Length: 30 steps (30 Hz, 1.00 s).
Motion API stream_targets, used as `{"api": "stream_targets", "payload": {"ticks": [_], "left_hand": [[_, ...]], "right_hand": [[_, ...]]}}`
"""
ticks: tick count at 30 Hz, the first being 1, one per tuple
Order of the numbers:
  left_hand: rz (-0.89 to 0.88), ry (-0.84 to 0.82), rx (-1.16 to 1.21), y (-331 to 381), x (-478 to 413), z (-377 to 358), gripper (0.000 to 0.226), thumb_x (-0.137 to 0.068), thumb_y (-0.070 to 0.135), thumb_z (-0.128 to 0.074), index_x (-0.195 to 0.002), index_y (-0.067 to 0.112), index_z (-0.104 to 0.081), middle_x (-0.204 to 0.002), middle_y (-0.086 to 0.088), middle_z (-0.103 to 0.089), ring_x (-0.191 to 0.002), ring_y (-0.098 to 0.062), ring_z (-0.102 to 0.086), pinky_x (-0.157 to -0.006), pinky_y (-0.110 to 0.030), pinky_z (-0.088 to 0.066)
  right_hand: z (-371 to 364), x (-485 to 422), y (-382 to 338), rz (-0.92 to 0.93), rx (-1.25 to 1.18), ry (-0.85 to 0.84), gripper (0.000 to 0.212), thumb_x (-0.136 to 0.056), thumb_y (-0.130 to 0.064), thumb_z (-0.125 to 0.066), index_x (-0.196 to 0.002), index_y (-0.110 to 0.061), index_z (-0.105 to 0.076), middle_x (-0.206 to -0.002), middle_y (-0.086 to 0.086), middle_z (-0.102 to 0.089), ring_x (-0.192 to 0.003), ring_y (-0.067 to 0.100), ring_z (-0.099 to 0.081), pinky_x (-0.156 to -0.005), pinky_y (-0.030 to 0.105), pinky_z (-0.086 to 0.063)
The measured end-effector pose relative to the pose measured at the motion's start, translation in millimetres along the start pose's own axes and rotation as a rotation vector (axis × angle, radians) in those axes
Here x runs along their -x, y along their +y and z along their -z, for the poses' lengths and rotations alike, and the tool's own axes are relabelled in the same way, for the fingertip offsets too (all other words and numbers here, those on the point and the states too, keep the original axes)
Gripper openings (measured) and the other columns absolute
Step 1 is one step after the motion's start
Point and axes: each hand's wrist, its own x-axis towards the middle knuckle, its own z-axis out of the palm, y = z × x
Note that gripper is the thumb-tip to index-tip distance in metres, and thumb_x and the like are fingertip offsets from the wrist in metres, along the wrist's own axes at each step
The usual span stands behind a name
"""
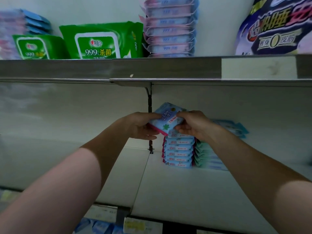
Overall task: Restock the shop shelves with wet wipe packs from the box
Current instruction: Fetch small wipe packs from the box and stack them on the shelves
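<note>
Blue wet wipe pack, pink seam along its lower-left edge, is tilted and sits in both hands just off frame centre toward 1 o'clock. Left hand grips its 9 o'clock end: thumb on top, fingers curled under. Right hand pinches the 3 o'clock end, thumb over the face and fingers curled beneath. The pack sits directly at 12 o'clock of the blue stack on the white lower shelf; its lower corner is at the stack top, but whether they touch can't be told.

A teal stack touches the blue stack at its 3 o'clock. More blue packs lie past the right wrist at 3 o'clock, blurred. The dark bracket upright is at 9 o'clock of the stack, behind the left hand.

On the grey upper shelf, along the 12 o'clock band: two green packs at 11, a tall pink-blue stack at 12, a large purple bag at 2.
</note>
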Motion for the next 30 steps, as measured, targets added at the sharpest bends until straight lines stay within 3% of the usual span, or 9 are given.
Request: {"api": "stream_targets", "payload": {"ticks": [4, 10, 13, 15, 17, 23, 26, 28, 30], "left_hand": [[-0.013, -0.072, 0.155, 5.1, -2.7, -11.8, 0.011, -0.091, 0.005, -0.061, -0.1, 0.001, -0.055, -0.076, -0.013, -0.068, -0.073, -0.022, -0.067, -0.058, -0.03, -0.058], [-0.12, 0.026, 0.199, 13.8, -25.8, -32.1, 0.031, -0.088, 0.001, -0.065, -0.115, -0.006, -0.052, -0.096, -0.02, -0.067, -0.073, -0.023, -0.069, -0.054, -0.031, -0.059], [-0.181, 0.044, 0.102, 18.0, -34.6, -43.6, 0.016, -0.088, 0.001, -0.066, -0.099, -0.003, -0.055, -0.096, -0.018, -0.063, -0.078, -0.02, -0.066, -0.06, -0.026, -0.059], [-0.228, 0.084, 0.031, 20.0, -41.5, -50.4, 0.015, -0.086, 0.001, -0.068, -0.088, 0.005, -0.053, -0.103, -0.018, -0.058, -0.093, -0.024, -0.064, -0.077, -0.032, -0.059], [-0.252, 0.128, -0.05, 20.4, -50.3, -55.4, 0.017, -0.085, 0.002, -0.07, -0.096, 0.005, -0.057, -0.111, -0.018, -0.055, -0.102, -0.026, -0.06, -0.089, -0.037, -0.055], [-0.252, 0.156, -0.315, 7.8, -71.6, -63.8, 0.013, -0.083, 0.003, -0.07, -0.075, 0.005, -0.06, -0.1, -0.018, -0.064, -0.097, -0.029, -0.065, -0.095, -0.043, -0.052], [-0.252, 0.139, -0.424, 6.4, -74.7, -64.3, 0.005, -0.084, 0.006, -0.069, -0.085, 0.002, -0.065, -0.08, -0.006, -0.06, -0.078, -0.02, -0.061, -0.077, -0.031, -0.056], [-0.245, 0.122, -0.513, 8.1, -72.2, -63.9, 0.022, -0.085, 0.01, -0.068, -0.104, -0.002, -0.067, -0.075, -0.003, -0.057, -0.065, -0.012, -0.056, -0.053, -0.017, -0.049], [-0.255, 0.102, -0.566, 9.4, -67.1, -63.8, 0.026, -0.087, 0.012, -0.066, -0.111, 0.002, -0.064, -0.076, -0.001, -0.056, -0.063, -0.008, -0.052, -0.043, -0.011, -0.041]], "right_hand": [[13.5, -3.1, 1.3, -0.012, -0.003, 0.04, 0.016, -0.095, -0.019, -0.059, -0.093, -0.003, -0.059, -0.079, 0.014, -0.068, -0.056, 0.016, -0.066, -0.049, 0.022, -0.056], [37.8, -10.2, -2.1, 0.055, 0.235, 0.115, 0.032, -0.092, -0.019, -0.063, -0.107, 0.008, -0.058, -0.083, 0.017, -0.066, -0.06, 0.017, -0.063, -0.052, 0.023, -0.056], [45.6, -16.3, -1.7, 0.063, 0.387, 0.12, 0.034, -0.094, -0.018, -0.061, -0.109, 0.012, -0.059, -0.088, 0.021, -0.066, -0.06, 0.018, -0.064, -0.057, 0.028, -0.056], [48.9, -22.2, 1.1, 0.098, 0.554, 0.123, 0.03, -0.094, -0.018, -0.06, -0.099, 0.011, -0.065, -0.076, 0.017, -0.067, -0.062, 0.022, -0.063, -0.067, 0.035, -0.057], [49.6, -27.8, 4.1, 0.131, 0.744, 0.126, 0.029, -0.094, -0.02, -0.058, -0.078, 0.003, -0.066, -0.068, 0.01, -0.067, -0.063, 0.02, -0.06, -0.073, 0.036, -0.055], [52.4, -45.7, 18.5, 0.261, 1.101, 0.222, 0.041, -0.094, -0.019, -0.053, -0.055, -0.013, -0.043, -0.058, 0.001, -0.049, -0.051, 0.011, -0.041, -0.047, 0.025, -0.029], [54.8, -42.7, 20.3, 0.334, 1.217, 0.233, 0.035, -0.095, -0.022, -0.051, -0.061, -0.014, -0.046, -0.063, -0.001, -0.048, -0.058, 0.013, -0.046, -0.047, 0.025, -0.027], [54.4, -39.1, 18.6, 0.419, 1.298, 0.229, 0.023, -0.095, -0.031, -0.05, -0.087, -0.013, -0.062, -0.087, 0.002, -0.059, -0.081, 0.018, -0.054, -0.058, 0.026, -0.036], [53.5, -37.9, 18.4, 0.453, 1.373, 0.154, 0.037, -0.092, -0.046, -0.051, -0.117, -0.02, -0.061, -0.113, 0.004, -0.058, -0.106, 0.022, -0.051, -0.078, 0.03, -0.042]]}}
